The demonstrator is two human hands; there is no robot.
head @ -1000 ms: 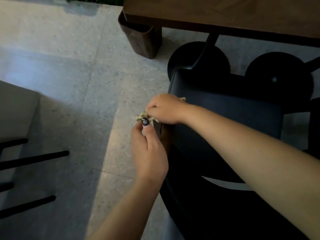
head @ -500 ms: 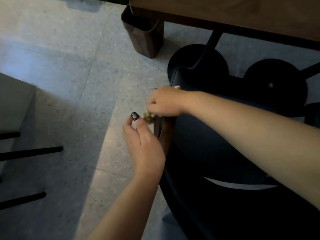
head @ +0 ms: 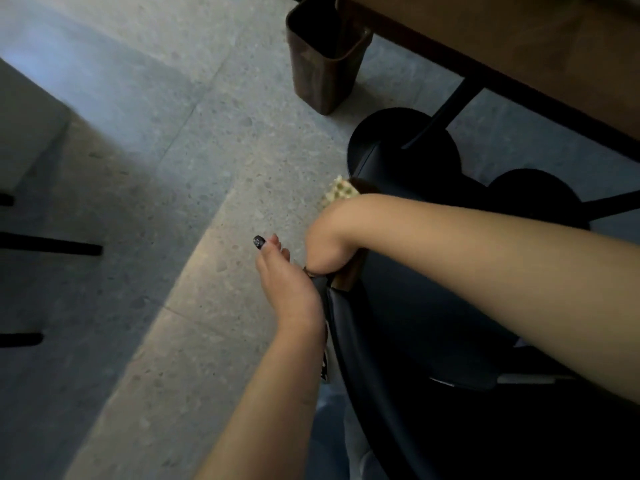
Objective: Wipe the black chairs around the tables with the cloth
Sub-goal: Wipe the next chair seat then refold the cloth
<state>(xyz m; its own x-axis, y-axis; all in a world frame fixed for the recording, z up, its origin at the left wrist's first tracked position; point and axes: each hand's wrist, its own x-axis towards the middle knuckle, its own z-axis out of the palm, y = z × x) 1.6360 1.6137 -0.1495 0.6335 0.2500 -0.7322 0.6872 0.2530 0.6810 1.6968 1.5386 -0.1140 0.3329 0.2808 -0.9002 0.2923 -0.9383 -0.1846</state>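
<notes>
Cloth is bunched under the right hand, which presses it onto the black chair edge, guessing to rub the rim. Just below, the left hand rests loosely against the chair, holding nothing, probably steadying it.

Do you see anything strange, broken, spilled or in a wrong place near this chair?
Nothing stands out. The black chair looks whole, the brown bin stands upright beside the table, and no spill shows on the floor. The right hand holds the cloth at the chair's edge.
</notes>
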